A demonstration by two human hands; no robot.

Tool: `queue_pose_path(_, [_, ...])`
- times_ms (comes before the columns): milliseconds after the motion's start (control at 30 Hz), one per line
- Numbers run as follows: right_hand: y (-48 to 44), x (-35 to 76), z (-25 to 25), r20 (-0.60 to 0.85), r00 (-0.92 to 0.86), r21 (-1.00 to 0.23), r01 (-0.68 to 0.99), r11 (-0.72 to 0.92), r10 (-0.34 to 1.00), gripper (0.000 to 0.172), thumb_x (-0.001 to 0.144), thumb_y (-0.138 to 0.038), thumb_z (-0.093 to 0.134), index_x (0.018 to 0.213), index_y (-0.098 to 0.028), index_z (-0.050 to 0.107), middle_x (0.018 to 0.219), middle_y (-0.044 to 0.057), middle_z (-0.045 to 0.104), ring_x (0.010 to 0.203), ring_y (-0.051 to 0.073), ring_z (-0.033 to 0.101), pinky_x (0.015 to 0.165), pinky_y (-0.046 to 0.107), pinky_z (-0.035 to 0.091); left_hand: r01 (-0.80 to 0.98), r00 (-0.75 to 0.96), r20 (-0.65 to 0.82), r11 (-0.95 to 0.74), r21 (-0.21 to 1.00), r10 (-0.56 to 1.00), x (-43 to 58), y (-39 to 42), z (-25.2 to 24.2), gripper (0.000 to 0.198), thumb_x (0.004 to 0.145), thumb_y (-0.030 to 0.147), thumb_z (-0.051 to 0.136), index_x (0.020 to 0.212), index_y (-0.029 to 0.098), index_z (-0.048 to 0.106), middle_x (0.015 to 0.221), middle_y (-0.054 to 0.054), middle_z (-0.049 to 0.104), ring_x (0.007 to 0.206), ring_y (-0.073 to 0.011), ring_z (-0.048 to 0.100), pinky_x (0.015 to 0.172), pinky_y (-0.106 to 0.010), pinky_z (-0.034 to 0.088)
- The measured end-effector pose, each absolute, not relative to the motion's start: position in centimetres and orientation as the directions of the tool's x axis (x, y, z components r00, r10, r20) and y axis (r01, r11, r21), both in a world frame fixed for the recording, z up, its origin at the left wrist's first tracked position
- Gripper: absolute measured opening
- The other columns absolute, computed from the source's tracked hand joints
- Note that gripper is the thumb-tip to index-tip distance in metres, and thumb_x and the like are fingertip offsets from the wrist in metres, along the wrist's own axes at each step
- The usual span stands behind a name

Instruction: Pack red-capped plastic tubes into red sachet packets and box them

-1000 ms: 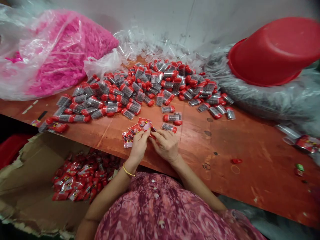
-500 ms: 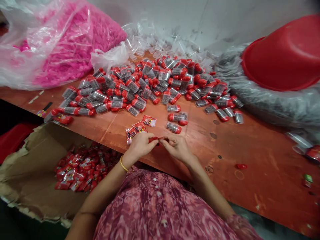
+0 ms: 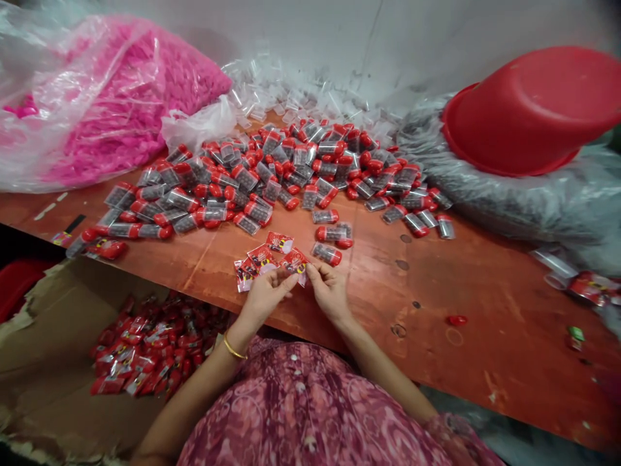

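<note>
At the near edge of a reddish-brown table [image 3: 485, 310], my left hand [image 3: 264, 294] and my right hand [image 3: 330, 291] both pinch a small red printed label [image 3: 295, 262] between their fingertips. More red labels [image 3: 259, 259] lie fanned on the table just left of it. A clear tube with a red cap [image 3: 326, 254] lies right beyond my right fingers. Behind it spreads a big heap of the same red-capped tubes [image 3: 272, 175].
A torn cardboard box [image 3: 53, 362] below the table's left edge holds several red-wrapped pieces [image 3: 145, 349]. A plastic bag of pink bits [image 3: 107, 103] sits back left. An upturned red basin [image 3: 528, 110] rests on a grey bag at right; clear empty tubes [image 3: 301, 90] lie by the wall.
My hands have come slightly forward over the fanned labels and now hold a flat red label between them; half a second ago they were closed together nearer the table's edge.
</note>
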State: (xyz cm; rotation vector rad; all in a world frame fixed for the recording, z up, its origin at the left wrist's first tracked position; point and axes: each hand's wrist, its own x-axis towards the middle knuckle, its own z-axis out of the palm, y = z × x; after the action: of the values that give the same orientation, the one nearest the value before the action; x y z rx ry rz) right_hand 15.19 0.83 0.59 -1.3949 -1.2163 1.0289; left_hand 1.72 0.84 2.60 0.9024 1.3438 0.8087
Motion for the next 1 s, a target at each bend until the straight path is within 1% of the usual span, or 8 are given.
queue_pose_path(100, [0.5,13.5,0.0,-0.038,0.171,-0.994,0.096,-0.055,0.985,0.031,0.08,-0.046,0.049,0.066,-0.019,0.057,0.057,-0.001,0.055,0.053,0.011,0.047,0.052,0.023,0.042,-0.204,0.02,-0.5,0.493,0.846,0.866,2.5,0.1,2.0,0.044,0.053,0.053,0.075,0.073,0.015,0.065,0.063,0.001,0.062,0.051,-0.0078,0.055,0.047,-0.018,0.043])
queue_pose_path(200, [0.2,12.9,-0.5,-0.043,0.111,-0.991,0.123,-0.056,0.993,0.033,0.082,-0.048,0.047,0.068,-0.019,0.057,0.059,-0.001,0.056,0.054,0.012,0.048,0.051,0.023,0.041,-0.247,-0.088,-0.449,0.417,0.875,0.889,2.6,0.0,1.8,0.042,0.051,0.053,0.076,0.061,0.015,0.06,0.056,0.004,0.057,0.049,-0.0063,0.052,0.046,-0.017,0.044])
queue_pose_path(333, [0.8,14.5,-0.2,0.053,0.04,-0.91,0.413,0.032,0.998,0.04,0.091,-0.045,0.033,0.072,-0.02,0.057,0.062,0.0,0.056,0.057,0.013,0.05,0.054,0.024,0.039,-0.215,-0.089,-0.486,0.46,0.861,0.869,2.4,0.8,2.0,0.044,0.044,0.051,0.078,0.053,0.015,0.055,0.049,0.005,0.054,0.044,-0.0065,0.05,0.041,-0.017,0.042])
queue_pose_path(467, [2.8,17.1,0.5,0.172,0.116,-0.562,0.827,0.001,0.978,0.034,0.09,-0.041,0.041,0.104,-0.017,0.06,0.082,0.009,0.062,0.069,0.019,0.054,0.059,0.028,0.036,-0.296,-0.151,-0.515,0.459,0.838,0.844,2.2,1.6,2.6,0.046,0.038,0.049,0.081,0.054,0.015,0.056,0.048,0.005,0.055,0.043,-0.005,0.05,0.041,-0.016,0.041])
queue_pose_path(600, [2.7,19.2,0.3,0.196,-0.06,-0.264,0.958,0.112,0.979,0.026,0.087,-0.036,0.05,0.098,-0.018,0.065,0.087,0.012,0.059,0.075,0.021,0.053,0.061,0.029,0.036,-0.371,-0.117,-0.569,0.496,0.785,0.814,1.6,2.0,3.4,0.046,0.036,0.047,0.083,0.059,0.015,0.058,0.049,0.005,0.056,0.041,-0.0044,0.048,0.041,-0.016,0.039])
queue_pose_path(767, [-0.4,22.2,-0.7,0.302,-0.274,-0.332,0.868,0.37,0.913,0.026,0.087,-0.035,0.049,0.102,-0.019,0.064,0.102,0.01,0.06,0.092,0.022,0.054,0.079,0.036,0.041,-0.488,-0.03,-0.624,0.534,0.69,0.781,0.9,1.7,3.6,0.043,0.041,0.041,0.084,0.065,0.015,0.058,0.049,0.007,0.054,0.04,-0.0036,0.047,0.04,-0.015,0.038])
queue_pose_path(867, [-1.4,22.8,-1.3,0.366,-0.053,-0.382,0.902,0.202,0.929,0.037,0.087,-0.046,0.048,0.101,-0.015,0.062,0.097,0.012,0.062,0.088,0.023,0.056,0.076,0.035,0.043,-0.534,-0.039,-0.646,0.531,0.658,0.762,0.8,1.6,3.4,0.043,0.041,0.037,0.085,0.067,0.016,0.058,0.051,0.007,0.057,0.039,-0.0035,0.047,0.039,-0.016,0.038])
queue_pose_path(1000, [-1.1,21.3,-1.3,0.302,0.064,-0.291,0.956,0.028,0.951,0.053,0.082,-0.057,0.05,0.105,-0.011,0.06,0.098,0.016,0.062,0.091,0.027,0.055,0.076,0.037,0.043,-0.569,-0.035,-0.649,0.519,0.638,0.76,0.9,1.7,3.5,0.042,0.042,0.033,0.086,0.069,0.015,0.059,0.054,0.007,0.059,0.039,-0.0038,0.048,0.039,-0.015,0.039])
